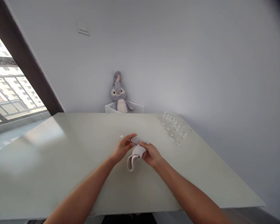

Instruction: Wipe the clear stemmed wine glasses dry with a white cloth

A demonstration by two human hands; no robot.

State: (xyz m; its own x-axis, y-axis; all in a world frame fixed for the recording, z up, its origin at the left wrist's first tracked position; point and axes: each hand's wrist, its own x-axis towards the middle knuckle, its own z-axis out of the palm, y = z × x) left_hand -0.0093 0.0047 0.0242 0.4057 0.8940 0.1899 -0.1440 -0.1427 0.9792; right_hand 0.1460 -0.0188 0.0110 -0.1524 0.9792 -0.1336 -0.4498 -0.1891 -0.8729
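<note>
Above the middle of the table, my left hand (124,147) is closed, with thumb and fingers at the left end of a small clear glass (136,141) held on its side. My right hand (151,153) grips a pale cloth (138,151) against the glass's other end, which is partly hidden. A curled end of the cloth hangs down between my forearms. Just beyond my left hand, a small clear object (121,136) sits on the table, too faint to name.
Several clear stemmed glasses (176,126) stand grouped at the far right of the white table (84,177). Behind its far edge, a grey plush rabbit (121,106) sits in a white perforated basket (140,108) against the wall. A window (11,81) is at the left.
</note>
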